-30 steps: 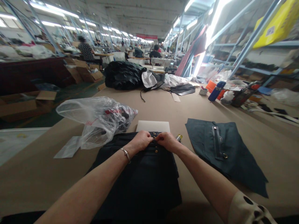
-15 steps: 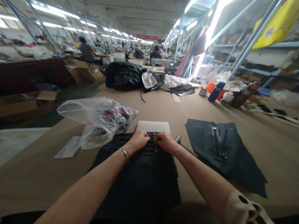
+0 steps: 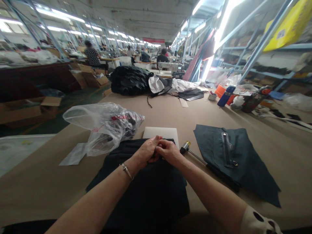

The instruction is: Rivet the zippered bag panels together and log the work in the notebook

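Observation:
A dark fabric piece lies flat on the brown table in front of me. Both my hands meet at its far edge. My left hand is closed, thumb up, pinching the fabric's top edge. My right hand is closed too, fingers pressed against the left hand on the same edge; what they pinch is hidden. A white board lies just beyond the fabric. A small hammer with a brass head lies right of my right hand, its dark handle running under the second fabric piece.
A second dark panel with a zip lies at the right. A clear plastic bag with dark items sits at the left, a flat plastic sleeve beside it. Black garments, bottles and clutter stand at the far end. People work in the distance.
My hands have drawn closer together and lifted slightly, covering the gold studs seen earlier. The hammer's head and handle show more fully at the right.

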Demonstrator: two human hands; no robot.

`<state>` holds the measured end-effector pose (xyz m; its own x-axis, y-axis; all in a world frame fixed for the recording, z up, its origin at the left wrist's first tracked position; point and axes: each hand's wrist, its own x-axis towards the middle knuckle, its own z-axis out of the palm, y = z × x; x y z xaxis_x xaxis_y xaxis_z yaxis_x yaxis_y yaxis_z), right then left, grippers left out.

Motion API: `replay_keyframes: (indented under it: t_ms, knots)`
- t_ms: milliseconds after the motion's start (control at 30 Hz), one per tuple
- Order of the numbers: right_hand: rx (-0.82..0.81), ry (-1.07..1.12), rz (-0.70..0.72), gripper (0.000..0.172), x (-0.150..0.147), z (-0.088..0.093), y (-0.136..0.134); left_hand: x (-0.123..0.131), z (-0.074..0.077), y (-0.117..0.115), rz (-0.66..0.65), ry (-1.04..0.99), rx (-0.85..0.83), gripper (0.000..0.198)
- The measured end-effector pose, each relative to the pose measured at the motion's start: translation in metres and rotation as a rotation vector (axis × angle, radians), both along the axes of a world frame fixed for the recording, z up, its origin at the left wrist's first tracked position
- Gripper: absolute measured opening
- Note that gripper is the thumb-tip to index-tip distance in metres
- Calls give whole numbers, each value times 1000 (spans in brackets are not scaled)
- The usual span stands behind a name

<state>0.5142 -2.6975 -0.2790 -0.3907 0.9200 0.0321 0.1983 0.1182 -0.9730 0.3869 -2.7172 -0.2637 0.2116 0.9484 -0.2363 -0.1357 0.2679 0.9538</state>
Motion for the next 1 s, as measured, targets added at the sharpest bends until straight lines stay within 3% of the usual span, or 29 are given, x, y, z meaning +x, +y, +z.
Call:
replay_keyframes:
  t_ms: [167,300,433,733,867,1000]
  knots:
    - [-43,177,-98,35,-14,-8,-6,5,-7,-1,83,-5,22,77]
    - [-59,358,-113,33,-16,1,-7,2,-9,4,133,-7,70,82]
    - [-78,532,-126,33,-4,11,1,-3,-12,6,121,5,69,74]
    - [-51,109,42,30,18,-9,5,-1,-33,10,79,118,126,52]
    - [-84,32,104,14,19,-12,-1,-3,-30,4,45,212,139,33]
    - [-123,-97,138,13,21,-8,1,-6,-21,-3,23,313,145,20]
